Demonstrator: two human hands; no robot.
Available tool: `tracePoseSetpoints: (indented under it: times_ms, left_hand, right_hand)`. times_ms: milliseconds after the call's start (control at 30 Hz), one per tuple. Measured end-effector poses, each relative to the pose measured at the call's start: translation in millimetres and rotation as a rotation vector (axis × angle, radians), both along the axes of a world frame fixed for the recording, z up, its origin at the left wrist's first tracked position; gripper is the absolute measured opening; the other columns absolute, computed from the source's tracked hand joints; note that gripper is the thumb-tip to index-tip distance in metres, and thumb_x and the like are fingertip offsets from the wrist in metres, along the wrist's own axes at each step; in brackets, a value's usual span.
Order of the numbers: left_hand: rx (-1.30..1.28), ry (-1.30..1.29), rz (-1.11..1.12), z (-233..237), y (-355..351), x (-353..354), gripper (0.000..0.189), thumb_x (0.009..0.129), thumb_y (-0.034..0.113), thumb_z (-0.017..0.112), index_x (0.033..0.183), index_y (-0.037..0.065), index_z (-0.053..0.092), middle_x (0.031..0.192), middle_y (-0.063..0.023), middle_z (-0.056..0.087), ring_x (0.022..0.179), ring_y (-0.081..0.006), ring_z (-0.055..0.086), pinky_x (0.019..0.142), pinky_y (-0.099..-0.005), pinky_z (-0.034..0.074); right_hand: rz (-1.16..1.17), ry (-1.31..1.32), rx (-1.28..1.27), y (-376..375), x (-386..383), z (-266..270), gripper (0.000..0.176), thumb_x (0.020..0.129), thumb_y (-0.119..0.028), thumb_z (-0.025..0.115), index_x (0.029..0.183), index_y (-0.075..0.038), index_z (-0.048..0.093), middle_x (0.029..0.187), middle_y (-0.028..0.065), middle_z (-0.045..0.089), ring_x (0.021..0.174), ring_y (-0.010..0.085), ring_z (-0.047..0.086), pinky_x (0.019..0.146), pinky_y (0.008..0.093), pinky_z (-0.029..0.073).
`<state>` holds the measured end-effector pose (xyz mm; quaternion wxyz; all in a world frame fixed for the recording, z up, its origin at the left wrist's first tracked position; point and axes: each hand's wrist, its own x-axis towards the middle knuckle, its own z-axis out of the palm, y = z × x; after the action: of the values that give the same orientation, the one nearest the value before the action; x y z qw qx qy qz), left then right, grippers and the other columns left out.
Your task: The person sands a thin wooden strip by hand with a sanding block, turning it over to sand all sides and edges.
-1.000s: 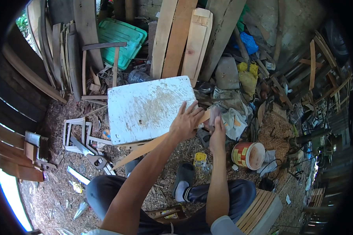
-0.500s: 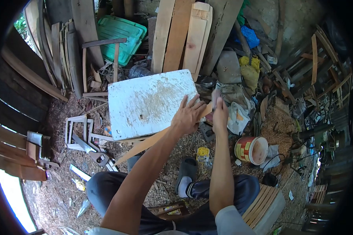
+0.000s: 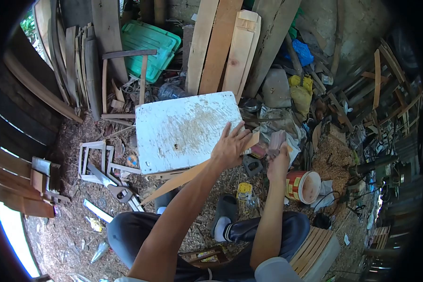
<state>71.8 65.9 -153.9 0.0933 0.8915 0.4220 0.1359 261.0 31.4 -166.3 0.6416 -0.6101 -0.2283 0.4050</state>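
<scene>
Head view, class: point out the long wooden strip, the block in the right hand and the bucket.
Wooden strip point(image 3: 184, 178): head view, on its exposed lower-left stretch.
Block point(image 3: 277, 141): head view, on the middle of its visible face.
Bucket point(image 3: 293, 185): head view, on its outer wall.

"Where does my camera look from?"

"You wear it on your head, facing forward and down. Your dark-trousered knees point(image 3: 129, 230) fill the near, lower edge."

"And beyond them?"

"Your white, scuffed rectangular table point(image 3: 188, 129) sits mid-frame, fairly near; tall light-brown wooden planks point(image 3: 222, 47) stand farther off, at the top. Your wide view curves into black corners."
</scene>
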Motion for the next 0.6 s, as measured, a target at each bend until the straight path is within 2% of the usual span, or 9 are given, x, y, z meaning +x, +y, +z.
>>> tracePoseSetpoints:
  times_ms: [33, 67, 133, 233, 367, 433, 500, 567, 600]
  left_hand:
    - [-0.019, 0.015, -0.008, 1, -1, 0, 0.087, 0.07, 0.029, 0.079, 0.146, 0.01, 0.042, 0.151, -0.0051, 0.041, 0.15, -0.026, 0.021, 0.124, -0.0516, 0.011]
    - [-0.024, 0.009, -0.013, 0, -3, -1, 0.087, 0.07, 0.029, 0.079, 0.146, 0.01, 0.042, 0.151, -0.0051, 0.041, 0.15, -0.026, 0.021, 0.124, -0.0516, 0.011]
    - [-0.007, -0.026, -0.011, 0, -2, -1, 0.087, 0.07, 0.029, 0.078, 0.146, 0.009, 0.042, 0.151, -0.0055, 0.041, 0.149, -0.0265, 0.022, 0.124, -0.0519, 0.012]
    - [-0.016, -0.042, -0.008, -1, -1, 1, 0.086, 0.07, 0.028, 0.078, 0.146, 0.009, 0.042, 0.15, -0.0063, 0.042, 0.149, -0.027, 0.023, 0.123, -0.0525, 0.012]
    - [0.004, -0.055, 0.0, -3, -2, 1, 0.084, 0.071, 0.028, 0.078, 0.145, 0.009, 0.043, 0.148, -0.0065, 0.044, 0.149, -0.0274, 0.023, 0.123, -0.0528, 0.013]
    - [0.018, -0.04, -0.003, -2, -2, 2, 0.084, 0.071, 0.028, 0.078, 0.145, 0.009, 0.043, 0.148, -0.0064, 0.044, 0.149, -0.0274, 0.023, 0.123, -0.0527, 0.013]
    - [0.007, -0.078, -0.002, -6, -1, 1, 0.085, 0.07, 0.027, 0.079, 0.145, 0.009, 0.043, 0.147, -0.0063, 0.045, 0.149, -0.0276, 0.023, 0.123, -0.0525, 0.013]
    - [-0.009, -0.047, -0.005, 2, 1, 0, 0.087, 0.068, 0.028, 0.08, 0.145, 0.009, 0.043, 0.147, -0.0063, 0.044, 0.149, -0.0278, 0.024, 0.123, -0.0522, 0.013]
    - [-0.004, -0.06, -0.003, 1, 1, 0, 0.087, 0.067, 0.028, 0.08, 0.144, 0.008, 0.044, 0.148, -0.0064, 0.044, 0.148, -0.0279, 0.024, 0.123, -0.0522, 0.013]
  right_hand:
    - [0.074, 0.161, -0.068, -6, 7, -1, 0.051, 0.104, -0.043, 0.045, 0.138, -0.005, 0.05, 0.11, 0.0073, 0.064, 0.089, 0.0167, 0.062, 0.072, 0.0286, 0.046]
    - [0.069, 0.155, -0.073, -7, 9, -6, 0.051, 0.104, -0.043, 0.045, 0.138, -0.005, 0.05, 0.11, 0.0073, 0.064, 0.089, 0.0167, 0.062, 0.072, 0.0286, 0.046]
    - [0.255, 0.044, -0.158, -3, -5, -3, 0.054, 0.103, -0.045, 0.047, 0.144, -0.01, 0.044, 0.115, 0.0053, 0.062, 0.088, 0.0139, 0.061, 0.07, 0.0286, 0.044]
    - [0.364, 0.016, -0.073, 5, -16, -19, 0.056, 0.103, -0.045, 0.045, 0.149, -0.014, 0.04, 0.125, 0.0017, 0.057, 0.102, 0.0147, 0.059, 0.081, 0.0357, 0.044]
    - [0.378, 0.169, 0.111, 30, -16, -34, 0.06, 0.103, -0.044, 0.044, 0.155, -0.017, 0.03, 0.128, -0.0016, 0.053, 0.107, 0.0126, 0.056, 0.081, 0.0324, 0.045]
    - [0.463, 0.143, 0.068, 26, -18, -23, 0.062, 0.102, -0.045, 0.044, 0.157, -0.023, 0.027, 0.147, -0.0068, 0.038, 0.105, 0.0077, 0.047, 0.073, 0.026, 0.039]
    - [0.495, 0.143, 0.059, 1, -25, -13, 0.061, 0.103, -0.045, 0.042, 0.157, -0.023, 0.025, 0.145, -0.0083, 0.04, 0.098, 0.0071, 0.045, 0.07, 0.0246, 0.036]
    - [0.373, 0.144, 0.017, -9, -33, -18, 0.061, 0.103, -0.044, 0.041, 0.157, -0.023, 0.025, 0.145, -0.0077, 0.04, 0.092, 0.0072, 0.043, 0.067, 0.0248, 0.035]
    - [0.369, 0.166, 0.046, -3, -33, -16, 0.06, 0.102, -0.044, 0.044, 0.156, -0.022, 0.029, 0.143, -0.0065, 0.043, 0.099, 0.0076, 0.046, 0.072, 0.0252, 0.037]
